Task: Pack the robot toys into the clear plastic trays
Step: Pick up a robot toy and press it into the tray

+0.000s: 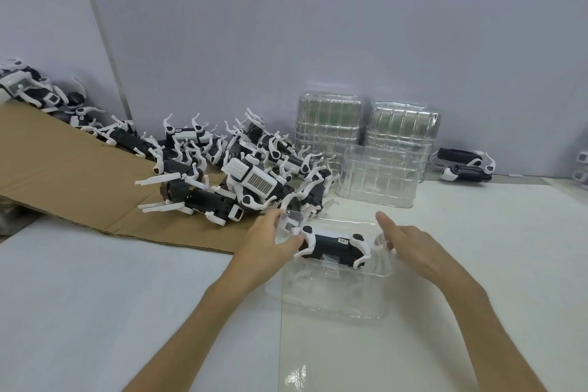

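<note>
A clear plastic tray (334,296) lies on the white table in front of me. One black-and-white robot toy (331,243) lies on its side in the tray's far half. My left hand (270,242) holds the tray's left end, thumb above the far corner and fingers by the toy's front leg. At the tray's right end, my right hand (410,245) has straight fingers reaching to the rim by the toy's rear legs. A loose pile of robot toys (251,175) sits just behind and to the left.
The pile spreads over a brown cardboard sheet (63,175) sloping up to the left. Stacks of clear trays (378,175) stand against the back wall. Two more toys (464,165) lie at the far right. A clear plastic sheet (318,369) lies near the front edge.
</note>
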The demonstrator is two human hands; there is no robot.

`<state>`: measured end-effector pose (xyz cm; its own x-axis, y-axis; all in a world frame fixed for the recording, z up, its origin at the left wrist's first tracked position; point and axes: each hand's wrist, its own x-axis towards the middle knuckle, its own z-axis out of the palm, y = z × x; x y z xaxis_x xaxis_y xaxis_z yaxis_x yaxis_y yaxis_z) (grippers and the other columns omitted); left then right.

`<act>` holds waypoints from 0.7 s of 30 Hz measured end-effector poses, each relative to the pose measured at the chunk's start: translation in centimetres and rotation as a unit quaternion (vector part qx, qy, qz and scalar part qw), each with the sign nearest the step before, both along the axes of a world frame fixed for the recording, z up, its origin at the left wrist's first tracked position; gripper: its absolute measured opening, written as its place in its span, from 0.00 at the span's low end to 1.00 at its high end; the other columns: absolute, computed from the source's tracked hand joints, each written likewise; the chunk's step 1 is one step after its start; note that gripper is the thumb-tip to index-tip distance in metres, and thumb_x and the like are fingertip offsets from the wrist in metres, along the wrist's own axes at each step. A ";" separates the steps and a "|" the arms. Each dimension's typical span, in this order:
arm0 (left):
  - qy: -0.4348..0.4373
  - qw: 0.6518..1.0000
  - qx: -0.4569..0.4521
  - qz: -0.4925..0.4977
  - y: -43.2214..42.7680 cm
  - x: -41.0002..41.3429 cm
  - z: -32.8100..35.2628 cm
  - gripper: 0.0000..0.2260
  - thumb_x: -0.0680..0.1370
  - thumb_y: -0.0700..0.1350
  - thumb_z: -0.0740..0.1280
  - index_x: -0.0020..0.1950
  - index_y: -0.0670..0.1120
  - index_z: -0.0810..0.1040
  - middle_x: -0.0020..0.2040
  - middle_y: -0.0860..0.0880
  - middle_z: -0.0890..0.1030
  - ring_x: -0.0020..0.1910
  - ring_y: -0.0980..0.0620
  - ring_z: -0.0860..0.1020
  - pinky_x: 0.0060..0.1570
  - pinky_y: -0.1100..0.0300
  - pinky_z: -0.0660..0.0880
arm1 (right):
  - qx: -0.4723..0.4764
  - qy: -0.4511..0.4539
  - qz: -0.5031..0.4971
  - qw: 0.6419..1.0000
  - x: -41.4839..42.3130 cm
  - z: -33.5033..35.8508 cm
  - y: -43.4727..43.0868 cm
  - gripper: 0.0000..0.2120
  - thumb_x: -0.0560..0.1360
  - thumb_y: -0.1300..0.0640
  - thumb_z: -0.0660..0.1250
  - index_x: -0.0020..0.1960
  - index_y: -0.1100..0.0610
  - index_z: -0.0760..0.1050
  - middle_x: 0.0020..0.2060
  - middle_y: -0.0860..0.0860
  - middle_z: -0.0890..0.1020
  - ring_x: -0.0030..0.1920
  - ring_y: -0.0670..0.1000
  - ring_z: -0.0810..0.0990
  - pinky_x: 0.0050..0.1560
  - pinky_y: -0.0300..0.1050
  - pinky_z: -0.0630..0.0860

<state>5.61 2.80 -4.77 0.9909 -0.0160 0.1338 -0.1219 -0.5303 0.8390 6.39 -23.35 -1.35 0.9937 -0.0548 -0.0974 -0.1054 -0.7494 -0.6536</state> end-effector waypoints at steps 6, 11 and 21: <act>0.027 0.994 -0.105 0.000 -0.3 -0.5 0.4 0.24 0.68 0.64 0.69 0.62 0.61 0.70 0.69 0.56 0.70 0.66 0.57 0.68 0.62 0.56 0.66 | 0.150 0.014 0.080 0.985 -0.3 0.0 0.7 0.37 0.64 0.19 0.56 0.64 0.39 0.74 0.60 0.39 0.78 0.54 0.47 0.80 0.60 0.46 0.73; -0.004 0.985 -0.170 -0.035 0.0 -0.9 1.2 0.30 0.73 0.54 0.75 0.68 0.70 0.63 0.69 0.62 0.66 0.66 0.61 0.63 0.62 0.57 0.63 | 0.249 0.010 0.175 0.952 -0.9 0.6 0.3 0.30 0.68 0.32 0.67 0.68 0.26 0.62 0.56 0.33 0.80 0.51 0.50 0.85 0.45 0.39 0.81; 0.076 0.964 -0.241 -0.082 0.4 -0.9 1.6 0.35 0.61 0.59 0.80 0.64 0.70 0.70 0.64 0.63 0.78 0.60 0.57 0.78 0.55 0.59 0.77 | 0.319 -0.104 0.152 0.930 -0.3 0.6 0.2 0.35 0.65 0.48 0.76 0.70 0.38 0.70 0.63 0.49 0.76 0.47 0.51 0.84 0.47 0.49 0.83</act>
